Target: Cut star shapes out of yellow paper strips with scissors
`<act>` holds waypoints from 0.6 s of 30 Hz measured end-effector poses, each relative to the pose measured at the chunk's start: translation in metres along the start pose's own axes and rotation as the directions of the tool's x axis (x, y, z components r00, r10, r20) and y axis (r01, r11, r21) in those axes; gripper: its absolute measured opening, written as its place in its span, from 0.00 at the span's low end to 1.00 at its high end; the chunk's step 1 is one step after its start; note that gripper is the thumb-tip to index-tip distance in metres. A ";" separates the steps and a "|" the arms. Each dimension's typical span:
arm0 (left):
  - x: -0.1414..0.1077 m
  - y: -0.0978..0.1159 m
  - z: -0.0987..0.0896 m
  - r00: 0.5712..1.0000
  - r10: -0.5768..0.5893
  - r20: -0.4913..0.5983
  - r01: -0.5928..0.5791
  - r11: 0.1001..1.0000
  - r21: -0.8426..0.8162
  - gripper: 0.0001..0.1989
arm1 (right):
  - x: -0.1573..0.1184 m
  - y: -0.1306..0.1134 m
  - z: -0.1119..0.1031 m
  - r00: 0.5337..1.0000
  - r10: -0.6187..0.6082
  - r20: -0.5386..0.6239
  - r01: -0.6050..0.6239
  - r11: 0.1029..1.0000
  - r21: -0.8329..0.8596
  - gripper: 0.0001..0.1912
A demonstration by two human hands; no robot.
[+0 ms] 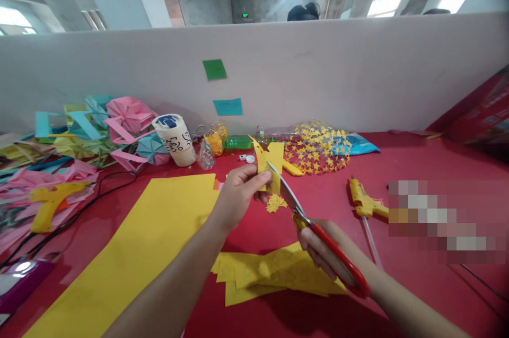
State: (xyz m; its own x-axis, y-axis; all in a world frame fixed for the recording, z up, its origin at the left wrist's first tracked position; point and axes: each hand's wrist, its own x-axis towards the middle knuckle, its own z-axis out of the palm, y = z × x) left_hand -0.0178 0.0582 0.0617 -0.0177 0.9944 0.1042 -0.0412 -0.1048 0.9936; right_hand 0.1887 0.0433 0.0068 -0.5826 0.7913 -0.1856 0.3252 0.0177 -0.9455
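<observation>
Between thumb and fingers, my left hand point(238, 192) pinches a small yellow piece of paper point(275, 160) with a jagged, cut upper edge. My right hand point(324, 245) grips red-handled scissors point(292, 197), whose tips touch the paper beside my left thumb. Just below the paper lies a small pile of yellow paper stars point(275, 203) on the red table. Nearer to me are several overlapping yellow paper strips point(270, 271) with faint drawn outlines. A large yellow sheet point(159, 237) lies under and left of my left forearm.
Yellow glue guns lie at left point(50, 202) and right point(363, 200), with black cables. A clear bag of yellow stars point(318, 149), a green bottle point(238, 143) and a white cup point(175, 141) stand before the white partition point(270, 72). Folded coloured paper point(129, 115) heaps at left.
</observation>
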 end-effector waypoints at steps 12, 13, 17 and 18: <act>0.002 -0.003 -0.002 1.000 -0.023 0.016 0.024 0.999 -0.037 0.09 | 0.000 0.001 0.001 0.999 0.025 -0.019 -0.025 0.999 -0.021 0.25; 0.002 -0.003 -0.002 1.000 -0.023 0.016 0.024 0.999 -0.036 0.09 | 0.001 0.001 0.001 0.999 0.031 -0.020 -0.031 0.999 -0.021 0.24; 0.002 -0.003 -0.002 1.000 -0.018 0.023 0.019 0.999 -0.028 0.09 | 0.002 0.003 0.002 0.998 0.049 -0.034 -0.050 0.999 -0.012 0.24; 0.002 -0.003 -0.001 1.000 -0.018 0.024 0.019 0.999 -0.026 0.09 | 0.002 0.004 0.002 0.998 0.046 -0.034 -0.046 0.999 -0.011 0.24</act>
State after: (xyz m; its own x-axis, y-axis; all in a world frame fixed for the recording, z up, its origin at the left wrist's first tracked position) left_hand -0.0191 0.0605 0.0589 0.0069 0.9962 0.0870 -0.0670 -0.0864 0.9940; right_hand 0.1867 0.0439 0.0024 -0.5414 0.8117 -0.2193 0.3595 -0.0123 -0.9331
